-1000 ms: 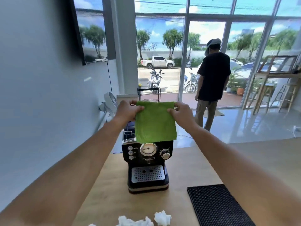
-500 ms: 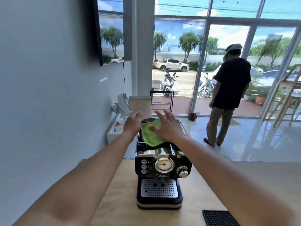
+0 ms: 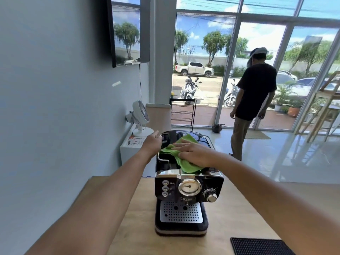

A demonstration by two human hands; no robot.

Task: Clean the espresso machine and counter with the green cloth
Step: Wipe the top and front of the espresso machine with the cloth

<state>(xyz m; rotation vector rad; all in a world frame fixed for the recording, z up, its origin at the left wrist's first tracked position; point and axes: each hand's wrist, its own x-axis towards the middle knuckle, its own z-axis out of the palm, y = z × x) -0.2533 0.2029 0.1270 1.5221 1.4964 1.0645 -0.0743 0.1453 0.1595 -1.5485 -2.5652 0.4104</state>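
A black and chrome espresso machine (image 3: 189, 190) stands on the wooden counter (image 3: 237, 214). The green cloth (image 3: 185, 165) lies crumpled on the machine's flat top. My right hand (image 3: 193, 151) presses on the cloth with straight fingers pointing left. My left hand (image 3: 153, 142) is at the top's left edge, with its fingers curled at the chrome rail (image 3: 165, 134), just beside the cloth's left end.
A black rubber mat (image 3: 261, 246) lies at the counter's front right. The wall is close on the left, with a small white fan (image 3: 140, 116) on a low white cabinet behind the machine. A person in black (image 3: 253, 100) stands by the glass doors.
The cloth went from held up spread between both hands to lying on the machine's top. My right hand now lies flat on it and has slid toward me. My left hand moved to the rail.
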